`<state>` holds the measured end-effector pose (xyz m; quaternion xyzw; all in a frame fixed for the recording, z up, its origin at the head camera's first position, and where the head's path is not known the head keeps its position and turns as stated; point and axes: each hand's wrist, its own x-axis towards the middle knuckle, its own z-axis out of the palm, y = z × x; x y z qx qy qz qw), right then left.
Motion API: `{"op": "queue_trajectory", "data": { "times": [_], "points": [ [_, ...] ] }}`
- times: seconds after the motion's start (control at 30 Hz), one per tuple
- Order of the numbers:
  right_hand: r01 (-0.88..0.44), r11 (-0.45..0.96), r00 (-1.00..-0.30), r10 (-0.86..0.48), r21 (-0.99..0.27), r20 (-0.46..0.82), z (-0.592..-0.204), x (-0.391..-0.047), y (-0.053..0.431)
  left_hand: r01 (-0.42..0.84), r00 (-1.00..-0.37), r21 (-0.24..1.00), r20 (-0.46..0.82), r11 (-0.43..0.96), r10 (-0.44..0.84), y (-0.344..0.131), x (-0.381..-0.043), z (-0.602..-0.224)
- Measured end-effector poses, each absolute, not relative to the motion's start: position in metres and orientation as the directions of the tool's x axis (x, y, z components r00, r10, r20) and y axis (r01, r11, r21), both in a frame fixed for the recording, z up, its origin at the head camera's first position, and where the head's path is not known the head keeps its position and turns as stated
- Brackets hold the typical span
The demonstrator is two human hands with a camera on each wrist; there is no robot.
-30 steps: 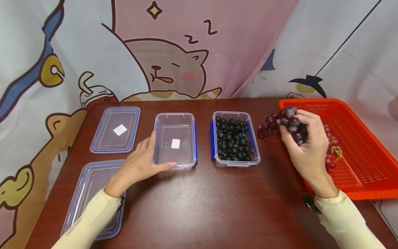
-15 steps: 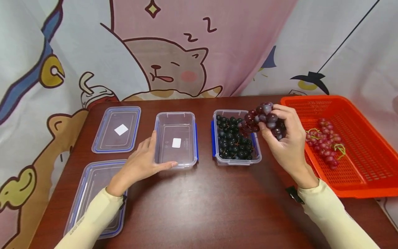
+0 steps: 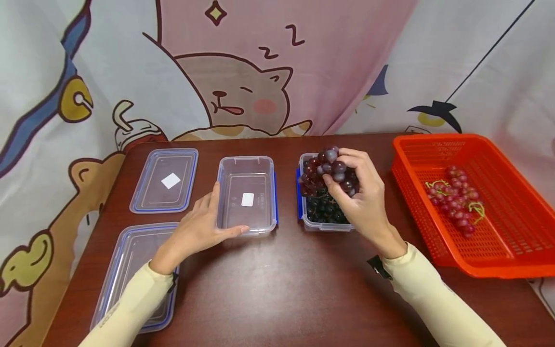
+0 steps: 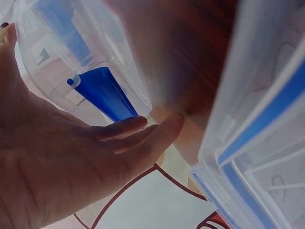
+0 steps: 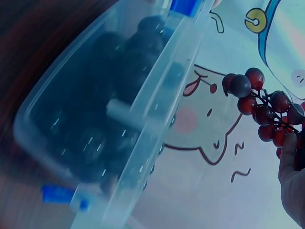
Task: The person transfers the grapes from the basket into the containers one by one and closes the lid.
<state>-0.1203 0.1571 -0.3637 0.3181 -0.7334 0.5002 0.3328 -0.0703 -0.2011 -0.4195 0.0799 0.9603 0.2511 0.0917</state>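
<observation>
My right hand (image 3: 364, 200) pinches a bunch of dark red-purple grapes (image 3: 324, 166) between thumb and fingers. The bunch hangs over a clear plastic container (image 3: 329, 226) filled with black grapes (image 3: 323, 208); in the right wrist view it shows above that container's rim. At a second clear container (image 3: 261, 212), with a white label inside and no fruit, my left hand (image 3: 195, 229) rests at the near left corner. Its thumb lies along the front rim and its straight fingers along the left side. The left wrist view shows these fingers beside a blue side clip (image 4: 107, 93).
To the right stands a red perforated basket (image 3: 511, 193) with bunches of pinkish-red grapes (image 3: 457, 202) in it. Two blue-edged clear lids lie at left, a small lid (image 3: 149, 195) behind a larger lid (image 3: 130, 255) that my left forearm partly covers. A patterned curtain (image 3: 238, 96) hangs behind the table.
My right hand has carried the dark grape bunch left, from beside the red basket to over the container of black grapes. The left hand has stayed at its container.
</observation>
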Motion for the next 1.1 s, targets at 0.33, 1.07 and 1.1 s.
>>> {"op": "queue_trajectory", "data": {
  "times": [0.33, 1.07, 1.1],
  "points": [
    [-0.809, 0.244, -0.577, -0.158, -0.535, 0.801, -0.364, -0.123, 0.124, 0.110, -0.971, 0.494, -0.132, 0.862, 0.199, -0.202, -0.070, -0.419],
    [-0.832, 0.145, -0.548, -0.373, -0.536, 0.749, -0.390, -0.127, 0.070, 0.109, -0.972, 0.506, -0.127, 0.856, 0.199, -0.204, -0.072, -0.421],
    [-0.830, 0.142, -0.547, -0.396, -0.540, 0.738, -0.392, -0.127, 0.070, 0.107, -0.972, 0.506, -0.127, 0.856, 0.197, -0.204, -0.072, -0.421]
  ]
}}
